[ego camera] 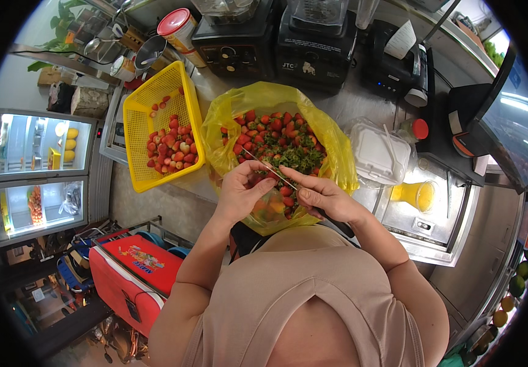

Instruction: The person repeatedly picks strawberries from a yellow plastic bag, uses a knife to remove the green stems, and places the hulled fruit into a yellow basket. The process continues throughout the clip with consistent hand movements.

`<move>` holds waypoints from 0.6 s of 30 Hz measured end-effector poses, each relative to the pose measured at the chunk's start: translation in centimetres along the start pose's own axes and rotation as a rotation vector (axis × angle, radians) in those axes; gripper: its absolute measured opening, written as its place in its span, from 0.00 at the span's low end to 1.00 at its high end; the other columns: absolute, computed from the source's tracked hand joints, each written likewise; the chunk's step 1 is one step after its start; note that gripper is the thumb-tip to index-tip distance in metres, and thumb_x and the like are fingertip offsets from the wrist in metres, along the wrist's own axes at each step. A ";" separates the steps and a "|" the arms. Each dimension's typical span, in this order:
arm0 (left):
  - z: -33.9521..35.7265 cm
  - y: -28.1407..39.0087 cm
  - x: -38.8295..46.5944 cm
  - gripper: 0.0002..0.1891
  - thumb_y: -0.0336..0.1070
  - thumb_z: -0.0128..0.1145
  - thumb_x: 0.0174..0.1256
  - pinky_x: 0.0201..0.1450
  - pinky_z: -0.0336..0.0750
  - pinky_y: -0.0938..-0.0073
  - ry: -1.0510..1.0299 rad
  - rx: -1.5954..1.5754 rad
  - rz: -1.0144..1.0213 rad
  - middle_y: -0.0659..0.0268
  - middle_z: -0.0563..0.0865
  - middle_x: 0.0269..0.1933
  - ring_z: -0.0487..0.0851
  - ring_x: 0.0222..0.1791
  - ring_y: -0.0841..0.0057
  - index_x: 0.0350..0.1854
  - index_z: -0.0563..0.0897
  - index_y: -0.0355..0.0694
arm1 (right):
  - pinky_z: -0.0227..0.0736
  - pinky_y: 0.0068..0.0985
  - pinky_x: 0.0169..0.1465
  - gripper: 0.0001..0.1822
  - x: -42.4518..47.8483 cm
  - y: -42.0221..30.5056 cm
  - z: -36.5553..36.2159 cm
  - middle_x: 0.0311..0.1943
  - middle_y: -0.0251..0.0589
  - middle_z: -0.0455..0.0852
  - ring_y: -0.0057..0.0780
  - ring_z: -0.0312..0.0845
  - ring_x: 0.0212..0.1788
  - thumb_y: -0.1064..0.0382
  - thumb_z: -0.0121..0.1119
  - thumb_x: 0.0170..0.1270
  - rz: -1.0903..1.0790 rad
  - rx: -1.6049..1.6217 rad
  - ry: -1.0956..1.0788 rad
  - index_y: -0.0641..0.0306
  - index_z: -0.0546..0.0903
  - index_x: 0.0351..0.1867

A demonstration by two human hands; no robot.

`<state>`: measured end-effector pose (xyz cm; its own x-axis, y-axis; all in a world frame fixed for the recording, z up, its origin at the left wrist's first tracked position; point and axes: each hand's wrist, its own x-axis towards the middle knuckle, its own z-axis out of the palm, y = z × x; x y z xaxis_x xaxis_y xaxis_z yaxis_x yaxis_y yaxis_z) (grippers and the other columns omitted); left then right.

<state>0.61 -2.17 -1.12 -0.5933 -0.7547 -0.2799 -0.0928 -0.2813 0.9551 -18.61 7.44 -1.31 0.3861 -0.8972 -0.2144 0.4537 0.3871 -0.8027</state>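
Observation:
My right hand [328, 192] grips a thin knife [270, 170]. Its black handle [341, 225] sticks out behind the palm. Pinched in the fingers of my left hand [242, 189] is a strawberry [255, 178], mostly hidden by them, with the blade close above it. Both hands are over an open yellow plastic bag [337, 142]. Inside it lie many strawberries [273, 124] and a heap of green strawberry tops [293, 153]. To the left, a yellow perforated basket [140, 133] holds strawberries without leaves [172, 147].
Two blender bases [234, 55] [312, 57] stand behind the bag. On the right are a white foam box [378, 151], a plastic cup with yellow contents [417, 196], a receipt printer [390, 69] and a screen [516, 114]. A red cooler box [130, 275] sits at lower left.

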 end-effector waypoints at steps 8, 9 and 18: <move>-0.1 -0.1 0.0 0.13 0.30 0.62 0.58 0.31 0.71 0.89 -0.003 -0.045 -0.015 0.72 0.82 0.35 0.77 0.32 0.90 0.44 0.76 0.37 | 0.50 0.10 0.23 0.27 0.0 -0.1 0.0 0.24 0.22 0.63 0.09 0.53 0.21 0.57 0.44 0.70 0.008 0.018 0.003 0.49 0.55 0.69; 0.1 0.1 -0.1 0.12 0.30 0.62 0.58 0.32 0.71 0.89 0.001 -0.047 -0.007 0.72 0.82 0.35 0.78 0.32 0.90 0.43 0.77 0.37 | 0.51 0.10 0.24 0.27 0.0 -0.2 0.0 0.25 0.22 0.64 0.10 0.54 0.21 0.57 0.45 0.70 0.007 -0.024 0.014 0.49 0.55 0.69; 1.1 0.8 -0.3 0.09 0.27 0.59 0.59 0.40 0.73 0.84 -0.019 -0.014 0.083 0.68 0.83 0.36 0.79 0.37 0.85 0.42 0.78 0.35 | 0.61 0.16 0.32 0.27 0.5 -0.4 0.9 0.28 0.27 0.74 0.15 0.65 0.29 0.59 0.52 0.66 -0.149 -0.247 0.137 0.58 0.60 0.64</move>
<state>-0.20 -1.51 -0.12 -0.6137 -0.7644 -0.1977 -0.0315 -0.2265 0.9735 -17.91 7.03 -0.60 0.2104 -0.9670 -0.1437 0.2818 0.2007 -0.9382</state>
